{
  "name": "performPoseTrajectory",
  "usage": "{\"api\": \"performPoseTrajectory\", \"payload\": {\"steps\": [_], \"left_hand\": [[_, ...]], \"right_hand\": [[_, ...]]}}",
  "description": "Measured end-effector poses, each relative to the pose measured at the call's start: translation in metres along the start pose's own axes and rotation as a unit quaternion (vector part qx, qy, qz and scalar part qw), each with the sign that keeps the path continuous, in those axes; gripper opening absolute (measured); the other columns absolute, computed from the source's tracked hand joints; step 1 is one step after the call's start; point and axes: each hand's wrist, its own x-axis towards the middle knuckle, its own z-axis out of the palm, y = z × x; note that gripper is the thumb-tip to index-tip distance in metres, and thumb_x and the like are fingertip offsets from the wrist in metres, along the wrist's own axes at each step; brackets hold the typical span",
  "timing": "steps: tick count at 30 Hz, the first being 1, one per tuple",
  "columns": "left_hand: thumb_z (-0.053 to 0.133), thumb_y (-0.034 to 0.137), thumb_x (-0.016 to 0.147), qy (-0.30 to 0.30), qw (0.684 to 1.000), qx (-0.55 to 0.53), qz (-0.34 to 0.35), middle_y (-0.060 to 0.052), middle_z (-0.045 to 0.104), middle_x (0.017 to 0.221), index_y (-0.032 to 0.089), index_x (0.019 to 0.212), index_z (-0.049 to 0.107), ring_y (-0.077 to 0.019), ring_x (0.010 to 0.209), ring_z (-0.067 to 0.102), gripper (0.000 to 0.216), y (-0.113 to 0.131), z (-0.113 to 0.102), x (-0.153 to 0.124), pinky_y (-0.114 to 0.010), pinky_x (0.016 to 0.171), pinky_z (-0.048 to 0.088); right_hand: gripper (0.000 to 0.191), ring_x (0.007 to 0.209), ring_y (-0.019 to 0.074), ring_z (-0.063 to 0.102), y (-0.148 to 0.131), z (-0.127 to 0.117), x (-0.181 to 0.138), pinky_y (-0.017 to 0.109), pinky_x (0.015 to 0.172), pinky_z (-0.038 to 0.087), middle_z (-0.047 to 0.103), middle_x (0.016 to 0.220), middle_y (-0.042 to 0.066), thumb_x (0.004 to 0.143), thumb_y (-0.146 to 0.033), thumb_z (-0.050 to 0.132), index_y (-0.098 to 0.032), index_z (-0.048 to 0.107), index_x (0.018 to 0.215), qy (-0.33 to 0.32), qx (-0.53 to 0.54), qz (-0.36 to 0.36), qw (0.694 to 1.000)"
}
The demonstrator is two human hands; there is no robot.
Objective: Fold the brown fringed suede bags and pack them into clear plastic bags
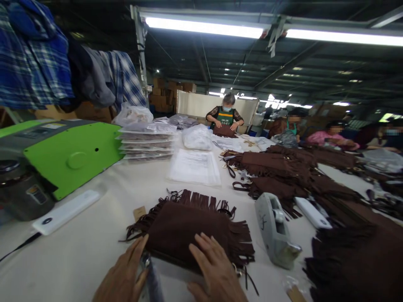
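While both lie open and apart: right hand [214, 268] flat on brown fringed bag [189, 226]; left hand [126, 272] beside its near edge.

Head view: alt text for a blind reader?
A right hand lies flat on a brown fringed bag on a white table, with the left hand at the bag's near edge. A grey tape dispenser stands to the right and a green machine to the left; people work opposite.

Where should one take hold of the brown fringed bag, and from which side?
Probably its plain near edge, from the person's side: the bag lies flat, and loose fringe lines its far, left and right edges.
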Motion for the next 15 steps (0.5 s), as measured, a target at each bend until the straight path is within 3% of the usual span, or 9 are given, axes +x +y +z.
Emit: {"api": "performPoseTrajectory", "payload": {"steps": [2,4,7,9,12,15], "left_hand": [[0.046,0.029,0.088,0.03,0.999,0.004,0.01,-0.015,0.06,0.129,0.021,0.14,0.036,-0.0295,0.105,0.065,0.054,0.01,-0.006,0.003,-0.041,0.08,0.056],[0.05,0.027,0.086,0.031,0.998,-0.021,0.055,-0.012,0.064,0.125,0.022,0.134,0.045,-0.0279,0.105,0.065,0.048,0.027,-0.004,0.003,-0.039,0.084,0.055],[0.053,0.015,0.081,-0.079,0.976,-0.12,0.161,-0.003,0.072,0.104,0.025,0.11,0.06,-0.0201,0.093,0.068,0.031,0.065,0.022,-0.005,-0.028,0.085,0.054],[0.053,0.014,0.082,-0.13,0.961,-0.153,0.189,-0.001,0.074,0.087,0.025,0.094,0.064,-0.0185,0.078,0.069,0.02,0.093,0.05,-0.009,-0.024,0.073,0.056],[0.051,0.015,0.087,-0.115,0.96,-0.161,0.199,-0.006,0.074,0.104,0.024,0.112,0.064,-0.0211,0.091,0.069,0.029,0.124,0.086,-0.002,-0.027,0.079,0.056],[0.058,0.022,0.087,-0.112,0.955,-0.178,0.208,-0.01,0.072,0.109,0.022,0.126,0.059,-0.0239,0.095,0.068,0.039,0.138,0.096,0.02,-0.032,0.083,0.056]], "right_hand": [[0.06,0.13,0.031,0.047,-0.003,0.024,0.021,0.047,0.107,0.041,0.049,0.144,0.009,0.083,-0.038,0.064,-0.025,0.048,0.139,-0.019,-0.092,-0.029,0.995],[0.049,0.128,0.0304,0.049,-0.002,0.044,0.031,0.047,0.106,0.042,0.052,0.142,0.009,0.089,-0.037,0.058,-0.025,0.051,0.136,-0.004,-0.147,-0.038,0.988],[0.041,0.125,0.0296,0.053,0.007,0.056,0.031,0.045,0.104,0.043,0.056,0.137,0.007,0.093,-0.035,0.054,-0.027,0.054,0.133,0.03,-0.2,-0.09,0.975],[0.044,0.125,0.0305,0.053,0.02,0.052,0.029,0.046,0.102,0.044,0.053,0.14,0.009,0.092,-0.026,0.053,-0.027,0.051,0.136,0.031,-0.24,-0.114,0.964],[0.057,0.122,0.0286,0.056,0.04,0.032,0.032,0.042,0.098,0.048,0.055,0.138,0.009,0.082,-0.004,0.047,-0.025,0.053,0.135,-0.004,-0.287,-0.085,0.954],[0.068,0.117,0.0226,0.06,0.053,0.01,0.042,0.033,0.096,0.051,0.061,0.131,0.006,0.072,0.005,0.04,-0.023,0.057,0.132,-0.047,-0.295,-0.049,0.953]]}}
